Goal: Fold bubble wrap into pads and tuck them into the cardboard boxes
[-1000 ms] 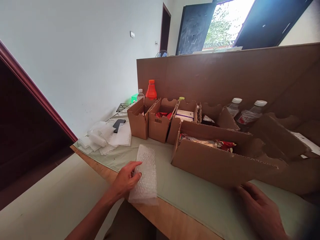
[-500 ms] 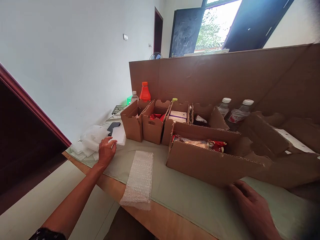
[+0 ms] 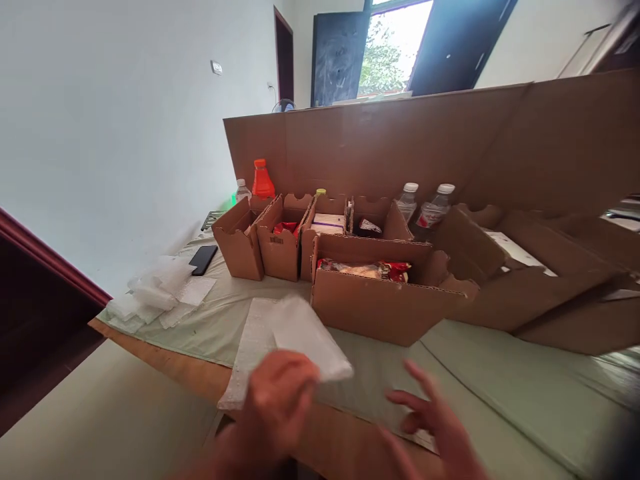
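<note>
My left hand (image 3: 277, 393), smeared by motion, is closed on a white bubble wrap sheet (image 3: 313, 337) above the table's front edge. Under that sheet, a second strip of bubble wrap (image 3: 247, 347) lies flat on the green cloth and hangs slightly over the edge. My right hand (image 3: 430, 417) is open with its fingers apart, to the right of the held sheet and touching nothing I can see. Just beyond both hands stands a long cardboard box (image 3: 370, 303) with red and clear packets (image 3: 363, 269) inside.
Loose bubble wrap (image 3: 155, 293) is heaped at the left beside a black phone (image 3: 204, 260). Several cardboard bins (image 3: 240, 253) line the back, with bottles (image 3: 435, 207) behind them. More cardboard boxes (image 3: 530, 293) stand at the right. A tall cardboard panel (image 3: 370, 147) closes off the far side.
My left hand has taken a sheet from beside the heap and carried it right, over the flat strip. My right hand has moved left, away from the long box. The view has turned right.
</note>
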`<state>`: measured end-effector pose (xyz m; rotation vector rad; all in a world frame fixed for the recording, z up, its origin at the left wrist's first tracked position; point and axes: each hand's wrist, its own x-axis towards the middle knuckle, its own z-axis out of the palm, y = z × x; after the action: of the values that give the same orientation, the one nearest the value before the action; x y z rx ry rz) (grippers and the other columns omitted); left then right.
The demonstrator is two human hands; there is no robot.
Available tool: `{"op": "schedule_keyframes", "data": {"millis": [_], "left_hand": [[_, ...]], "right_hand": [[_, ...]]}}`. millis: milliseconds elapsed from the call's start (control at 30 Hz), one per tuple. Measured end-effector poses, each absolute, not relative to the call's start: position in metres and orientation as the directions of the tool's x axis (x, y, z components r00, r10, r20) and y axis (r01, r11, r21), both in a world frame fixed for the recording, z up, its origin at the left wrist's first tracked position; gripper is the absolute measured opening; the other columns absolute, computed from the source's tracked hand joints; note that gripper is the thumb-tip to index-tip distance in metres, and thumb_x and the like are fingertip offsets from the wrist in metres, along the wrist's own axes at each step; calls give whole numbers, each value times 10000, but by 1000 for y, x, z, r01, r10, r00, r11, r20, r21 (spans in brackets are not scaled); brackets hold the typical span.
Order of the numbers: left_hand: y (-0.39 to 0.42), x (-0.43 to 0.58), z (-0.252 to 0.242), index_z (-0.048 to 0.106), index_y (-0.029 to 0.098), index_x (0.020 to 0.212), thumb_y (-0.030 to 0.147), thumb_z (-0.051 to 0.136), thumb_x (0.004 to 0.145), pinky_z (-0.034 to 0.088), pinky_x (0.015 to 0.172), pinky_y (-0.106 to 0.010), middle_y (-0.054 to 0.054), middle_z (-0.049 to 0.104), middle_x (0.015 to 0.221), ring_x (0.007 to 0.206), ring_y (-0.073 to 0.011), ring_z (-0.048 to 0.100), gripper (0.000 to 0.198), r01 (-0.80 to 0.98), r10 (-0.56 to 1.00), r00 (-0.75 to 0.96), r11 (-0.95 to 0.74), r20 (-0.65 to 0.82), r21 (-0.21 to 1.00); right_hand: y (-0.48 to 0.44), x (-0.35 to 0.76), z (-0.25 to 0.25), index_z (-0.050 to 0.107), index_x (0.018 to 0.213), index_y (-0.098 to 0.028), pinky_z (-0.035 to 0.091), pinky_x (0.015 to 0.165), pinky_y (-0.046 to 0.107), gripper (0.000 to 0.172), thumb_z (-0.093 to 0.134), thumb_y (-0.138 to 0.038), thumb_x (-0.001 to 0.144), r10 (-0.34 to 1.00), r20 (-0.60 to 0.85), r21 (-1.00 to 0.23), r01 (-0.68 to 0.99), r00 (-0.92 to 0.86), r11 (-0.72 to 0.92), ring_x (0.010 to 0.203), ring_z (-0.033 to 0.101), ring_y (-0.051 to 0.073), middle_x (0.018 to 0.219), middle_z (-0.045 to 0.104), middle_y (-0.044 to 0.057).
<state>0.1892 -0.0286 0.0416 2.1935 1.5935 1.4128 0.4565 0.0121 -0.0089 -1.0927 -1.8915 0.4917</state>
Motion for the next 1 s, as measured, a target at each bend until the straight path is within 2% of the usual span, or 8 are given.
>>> {"op": "schedule_keyframes", "data": {"millis": [67, 133, 267, 333, 400, 567, 767, 1000], "left_hand": [[-36, 215, 30, 747, 280, 1120, 190, 566, 934, 562, 749, -350, -85, 772, 935, 837, -235, 712, 275, 581, 755, 308, -631, 579, 514], [-39, 215, 26, 732, 269, 1170, 286, 577, 943, 559, 783, -380, -104, 772, 976, 868, -257, 712, 275, 523, 727, 363, -677, 583, 518], [-26, 150, 25, 716, 218, 1090, 398, 505, 955, 536, 865, -400, -130, 733, 1005, 946, -275, 690, 308, 807, 885, -104, -191, 454, 559], [-13, 111, 22, 696, 207, 1085, 448, 540, 894, 517, 859, -409, -123, 698, 1048, 927, -283, 671, 345, 901, 927, -294, 187, 233, 392], [-1, 87, 14, 693, 167, 992, 443, 566, 846, 500, 812, -428, -143, 673, 981, 876, -308, 651, 337, 895, 912, -373, 305, 170, 326], [10, 89, -5, 602, 207, 742, 410, 480, 852, 465, 714, -348, -83, 635, 826, 777, -250, 619, 261, 879, 919, -373, 305, 129, 367], [7, 73, 12, 576, 233, 757, 545, 425, 840, 489, 629, -277, -15, 646, 720, 653, -185, 625, 356, 807, 887, -436, 310, 153, 503], [23, -41, 77, 589, 168, 980, 543, 561, 745, 521, 911, -523, -142, 695, 944, 1001, -377, 662, 444, 731, 683, -668, 528, 296, 432]], "right_hand": [[1, 423, -9, 514, 1448, -329, 629, 798, 352, 551, 598, -258, 908, 736, 589, -602, 426, -334, 675, 1015, 744, 253, 1419, 614, 135], [1, 413, -8, 650, 1293, -313, 616, 880, 351, 396, 546, -209, 925, 701, 636, -593, 377, -322, 711, 1098, 726, 252, 1374, 656, 99], [13, 444, -7, 745, 1087, -238, 617, 894, 345, 244, 604, -327, 908, 906, 416, -824, 393, -71, 409, 1021, 753, 263, 1115, 780, 77], [15, 460, -11, 764, 975, -210, 639, 802, 324, 285, 613, -438, 898, 971, 228, -909, 373, 69, 187, 896, 772, 269, 962, 804, 77], [14, 467, -17, 772, 933, -202, 644, 749, 313, 361, 632, -528, 865, 986, 114, -939, 338, 124, 66, 841, 771, 275, 906, 807, 77], [8, 461, -32, 762, 1082, -193, 617, 866, 312, 531, 694, -622, 776, 978, 102, -970, 237, 183, 57, 1029, 741, 287, 1151, 773, 110], [8, 469, -32, 752, 729, -181, 624, 685, 303, 561, 698, -740, 723, 957, -61, -976, 185, 284, -117, 748, 740, 265, 751, 772, 98], [11, 469, -39, 789, 830, -186, 619, 827, 331, 470, 758, -643, 722, 980, -2, -992, 124, 198, -27, 895, 750, 286, 858, 789, 109]]}}
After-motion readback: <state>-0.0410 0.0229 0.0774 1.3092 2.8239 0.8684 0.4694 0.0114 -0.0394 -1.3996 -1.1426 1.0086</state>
